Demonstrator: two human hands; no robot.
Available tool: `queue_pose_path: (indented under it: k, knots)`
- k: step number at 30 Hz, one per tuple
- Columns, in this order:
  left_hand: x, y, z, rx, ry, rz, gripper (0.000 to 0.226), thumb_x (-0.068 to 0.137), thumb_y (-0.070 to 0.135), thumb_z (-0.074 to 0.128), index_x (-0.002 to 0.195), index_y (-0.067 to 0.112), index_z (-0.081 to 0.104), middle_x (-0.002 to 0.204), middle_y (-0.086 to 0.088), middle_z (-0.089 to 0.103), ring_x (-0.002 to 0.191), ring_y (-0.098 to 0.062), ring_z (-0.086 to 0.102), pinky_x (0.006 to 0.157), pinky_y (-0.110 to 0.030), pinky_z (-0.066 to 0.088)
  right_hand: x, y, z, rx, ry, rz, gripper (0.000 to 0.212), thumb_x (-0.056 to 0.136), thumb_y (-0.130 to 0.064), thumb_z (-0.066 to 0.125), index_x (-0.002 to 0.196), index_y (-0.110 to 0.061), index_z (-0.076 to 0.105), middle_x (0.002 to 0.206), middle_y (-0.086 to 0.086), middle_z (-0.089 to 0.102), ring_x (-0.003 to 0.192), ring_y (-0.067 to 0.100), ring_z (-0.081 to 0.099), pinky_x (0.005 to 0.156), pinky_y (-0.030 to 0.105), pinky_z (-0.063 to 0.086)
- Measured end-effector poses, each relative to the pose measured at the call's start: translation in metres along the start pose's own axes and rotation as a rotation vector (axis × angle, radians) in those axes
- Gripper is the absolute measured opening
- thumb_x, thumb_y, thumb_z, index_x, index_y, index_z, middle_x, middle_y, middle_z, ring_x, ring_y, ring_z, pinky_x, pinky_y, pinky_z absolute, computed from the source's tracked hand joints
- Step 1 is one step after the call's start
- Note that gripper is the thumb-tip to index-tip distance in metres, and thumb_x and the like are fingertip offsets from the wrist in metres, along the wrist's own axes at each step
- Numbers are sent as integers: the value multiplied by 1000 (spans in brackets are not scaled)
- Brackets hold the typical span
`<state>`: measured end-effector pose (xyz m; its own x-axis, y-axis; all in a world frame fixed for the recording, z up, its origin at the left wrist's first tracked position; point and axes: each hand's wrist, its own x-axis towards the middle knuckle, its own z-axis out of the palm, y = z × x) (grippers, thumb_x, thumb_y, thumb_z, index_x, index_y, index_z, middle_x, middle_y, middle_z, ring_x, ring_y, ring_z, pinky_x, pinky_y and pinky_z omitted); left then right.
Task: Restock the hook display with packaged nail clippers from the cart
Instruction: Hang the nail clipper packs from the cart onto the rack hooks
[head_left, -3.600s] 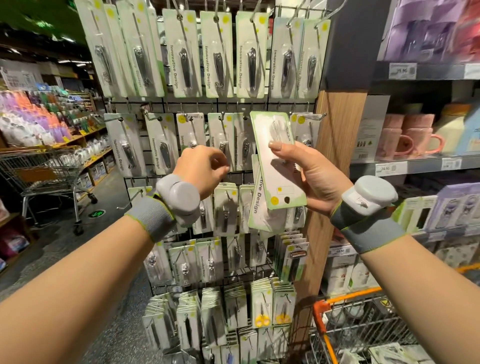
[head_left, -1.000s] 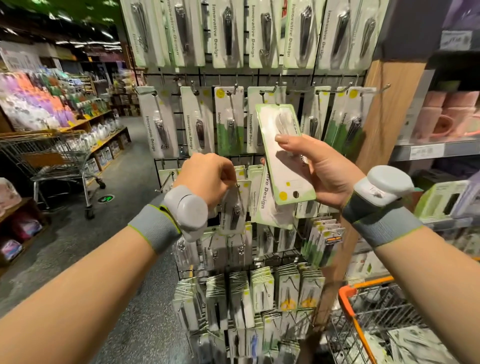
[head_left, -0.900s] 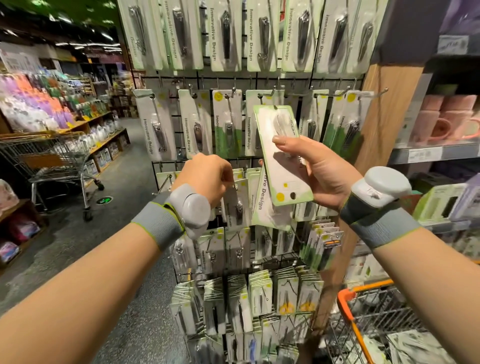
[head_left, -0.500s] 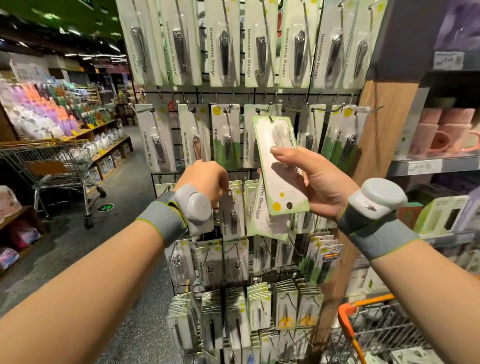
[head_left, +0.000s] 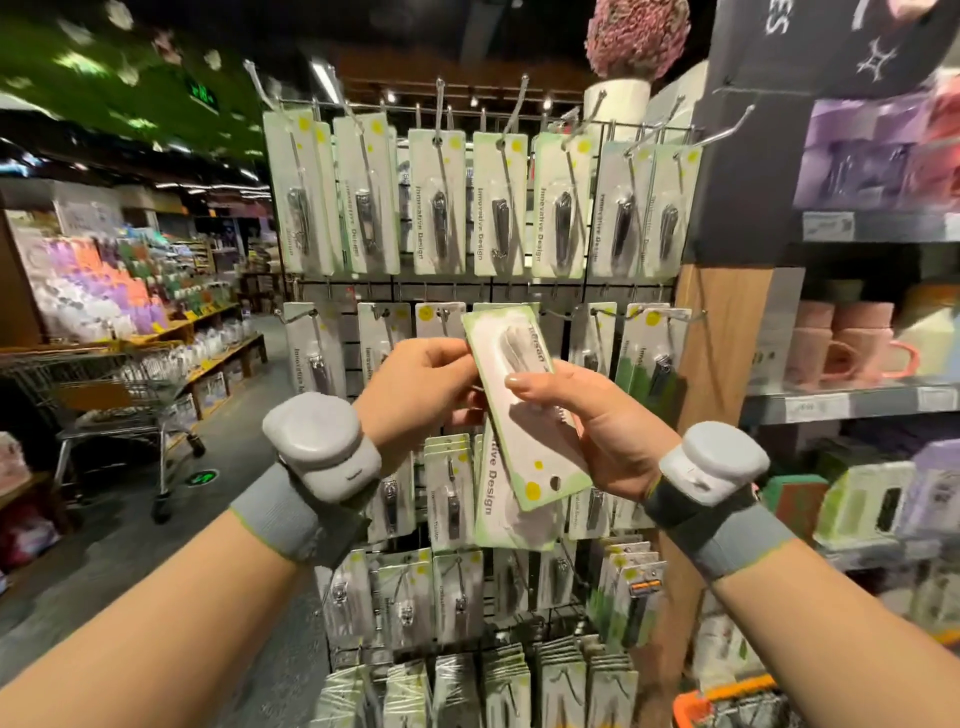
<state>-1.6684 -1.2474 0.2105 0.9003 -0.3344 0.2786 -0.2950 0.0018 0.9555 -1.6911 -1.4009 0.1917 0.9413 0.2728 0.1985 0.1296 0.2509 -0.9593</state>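
Note:
My right hand holds a stack of packaged nail clippers, white cards with green edges. The top nail clipper pack is upside down, its hang hole at the bottom. A second pack hangs lower behind it. My left hand pinches the top pack's left edge near its upper end. Both hands are in front of the wire hook display, at the height of its second row. Rows of similar packs hang on the hooks above and below.
A wooden post borders the display on the right, with shelves of pink mugs beyond. The orange cart rim shows at the bottom right. A metal shopping cart stands in the aisle to the left.
My left hand rose from the third-row packs and moved right onto the top pack held in my right hand. The view tilted upward, showing the display's top row fully.

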Motion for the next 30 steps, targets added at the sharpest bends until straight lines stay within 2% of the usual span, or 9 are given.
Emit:
queue_pose_path:
  k: [5,11,13,15,17,20,23,26,30]
  knots:
    - [1,7,0,28,-70,22,15,88,-2,56,99,-7,66,82,-11,67,58,-9,58,50,-14,45,-9,-13,1,40,-55,-28,10,86,-3,59,81,-8,66,65,5,68,55,12,66,51,22,54]
    - [3,14,-5,-6,63,-11,9,84,5,64,75,4,65,63,-1,64,51,-9,52,47,-17,46,-9,-16,-10,231,45,-36,23,46,-15,86,64,-16,72,66,-2,61,59,6,60,64,19,52]
    - [3,15,-8,-14,103,-20,11,85,5,65,74,5,65,65,-3,63,50,-10,50,45,-17,45,-7,-18,-20,354,115,-68,28,41,-12,90,65,-17,75,73,-3,65,71,5,63,84,20,49]
    - [2,18,-12,-12,130,-30,8,85,6,65,77,5,64,68,-4,62,49,-9,50,46,-16,45,-5,-20,-29,440,171,-95,53,29,-20,97,78,-17,77,108,6,63,109,15,59,109,34,36]
    - [-1,20,-15,-13,135,-39,5,85,6,65,85,1,65,70,-6,63,49,-9,52,48,-17,47,-6,-23,-33,452,189,-96,67,30,-22,97,93,-14,74,124,15,55,118,26,56,102,42,45]
    - [-1,20,-16,-4,146,-40,13,84,6,65,92,-4,66,75,-8,65,53,-10,56,51,-18,48,-8,-25,-36,386,188,-95,75,40,-23,93,109,-9,70,117,19,61,109,26,60,95,42,51]
    - [-2,21,-15,-20,141,-34,11,84,6,65,90,-3,67,77,-9,67,54,-11,59,52,-19,50,-10,-25,-34,333,154,-97,50,41,-25,94,83,-14,69,90,13,61,97,25,61,95,42,48]
    - [-4,19,-17,-17,153,-12,11,84,3,64,92,-4,67,81,-12,66,61,-18,55,53,-22,47,-15,-23,-28,278,109,-57,32,56,-22,88,78,-14,66,96,22,56,95,28,58,100,42,43]
    - [-11,19,-25,0,216,11,13,85,-3,62,96,4,63,86,-16,64,60,-20,51,44,-17,44,-23,-27,-24,257,127,-68,19,76,-16,63,93,-8,62,87,19,70,72,25,72,62,37,60]
